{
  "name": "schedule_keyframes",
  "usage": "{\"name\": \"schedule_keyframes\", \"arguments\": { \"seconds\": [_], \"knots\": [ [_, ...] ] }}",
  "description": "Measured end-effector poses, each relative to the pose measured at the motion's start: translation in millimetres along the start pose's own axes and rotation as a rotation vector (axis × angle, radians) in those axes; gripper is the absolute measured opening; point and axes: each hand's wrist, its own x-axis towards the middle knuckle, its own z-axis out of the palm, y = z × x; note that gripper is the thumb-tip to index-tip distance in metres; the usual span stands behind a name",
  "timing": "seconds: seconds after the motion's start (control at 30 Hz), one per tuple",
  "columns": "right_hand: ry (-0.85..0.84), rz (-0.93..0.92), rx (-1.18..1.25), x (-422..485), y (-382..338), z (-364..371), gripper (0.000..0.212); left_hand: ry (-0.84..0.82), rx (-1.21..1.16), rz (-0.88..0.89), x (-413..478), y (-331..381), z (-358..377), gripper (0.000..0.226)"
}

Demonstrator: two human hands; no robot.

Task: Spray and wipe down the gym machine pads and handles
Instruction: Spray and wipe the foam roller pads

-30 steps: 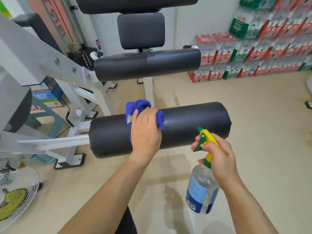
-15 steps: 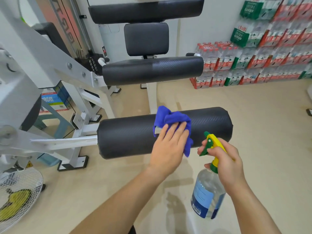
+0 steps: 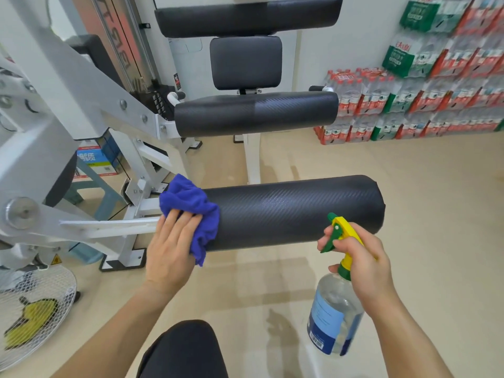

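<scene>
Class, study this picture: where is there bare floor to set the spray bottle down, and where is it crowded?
Free: the floor right of the lower roller pad, up to the water bottle packs; also the strip just below that pad. Crowded: the left, with machine frame, fan and stool.

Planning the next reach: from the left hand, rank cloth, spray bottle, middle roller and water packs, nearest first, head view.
1. Cloth, pressed under the left hand.
2. Spray bottle, in the right hand.
3. Middle roller, ahead.
4. Water packs, far right, farthest back.
</scene>
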Motion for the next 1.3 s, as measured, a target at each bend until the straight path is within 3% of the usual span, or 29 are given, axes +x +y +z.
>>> {"name": "schedule_keyframes", "arguments": {
  "seconds": [0.27,0.47,0.57,0.67,0.8,0.93,1.0,1.17,1.2,1.3],
  "knots": [
    [-0.005,-0.023,-0.005,-3,-2,-8,0.021,-0.145,-0.347,-0.01,93,162,40,0.057],
    [0.146,-0.059,-0.001,-2,-12,-35,0.015,-0.477,-0.685,0.171,155,248,53,0.063],
    [0.176,-0.045,-0.02,0,-15,-47,0.022,-0.427,-0.47,0.325,165,227,64,0.054],
    [0.133,-0.044,-0.025,5,-17,-43,0.013,-0.371,-0.196,0.315,156,182,55,0.042],
    [0.085,-0.004,-0.004,13,-16,-19,0.019,-0.371,-0.129,0.07,119,106,19,0.036],
    [0.019,0.047,0.001,15,-26,20,0.019,-0.327,-0.02,0.216,86,76,-14,0.028],
    [-0.023,0.091,-0.007,7,-45,35,0.019,-0.394,-0.045,0.231,79,80,-30,0.025],
    [-0.072,0.187,-0.051,-15,-120,43,0.019,-1.01,-0.105,-0.132,106,93,-87,0.019],
    [-0.088,0.2,-0.068,-19,-138,42,0.018,-1.072,-0.182,-0.265,112,96,-105,0.019],
    [-0.142,0.187,-0.129,-35,-192,42,0.013,-1.057,-0.447,-0.701,131,105,-166,0.025]
  ]
}}
